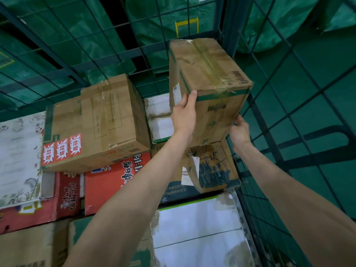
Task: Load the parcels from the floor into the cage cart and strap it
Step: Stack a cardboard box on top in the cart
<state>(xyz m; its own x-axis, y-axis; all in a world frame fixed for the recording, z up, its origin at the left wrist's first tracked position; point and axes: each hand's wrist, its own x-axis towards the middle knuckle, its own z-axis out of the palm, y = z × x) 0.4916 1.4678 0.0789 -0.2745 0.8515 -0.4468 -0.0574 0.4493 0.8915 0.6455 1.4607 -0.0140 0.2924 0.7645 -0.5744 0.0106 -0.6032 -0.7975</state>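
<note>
Both forearms reach into the cage cart (273,105), already stacked high with parcels, so I judge loading well along and strapping not yet begun. At the top right corner a brown box (208,78) sits tilted against the mesh atop a cartoon box (212,166). Left hand (184,116) presses its near face, fingers together; right hand (239,130) cups its lower right edge.
</note>
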